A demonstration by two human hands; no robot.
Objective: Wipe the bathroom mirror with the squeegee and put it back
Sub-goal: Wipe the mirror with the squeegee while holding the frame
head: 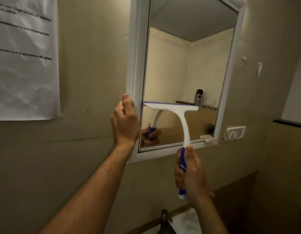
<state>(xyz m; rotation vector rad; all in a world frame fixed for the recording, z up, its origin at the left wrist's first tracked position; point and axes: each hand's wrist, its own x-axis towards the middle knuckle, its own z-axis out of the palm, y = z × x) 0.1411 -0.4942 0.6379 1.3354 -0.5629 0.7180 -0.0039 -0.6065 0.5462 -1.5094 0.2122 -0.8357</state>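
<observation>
A white-framed mirror (185,53) hangs on the beige wall. My right hand (190,174) grips the blue handle of a white squeegee (178,112). Its blue-edged blade lies level against the glass in the lower half, spanning from the left frame to about two thirds across. My left hand (125,120) clasps the mirror's left frame edge, thumb up. Water droplets cling to the glass at the lower right, beside and below the blade's right end. The squeegee and hand are reflected in the glass below the blade.
A printed paper sheet (25,56) is stuck to the wall at the left. A white switch plate (235,133) sits right of the mirror's lower corner. A dark tap (165,220) and the white basin (187,222) lie below. A dark shelf edge (289,123) juts at the right.
</observation>
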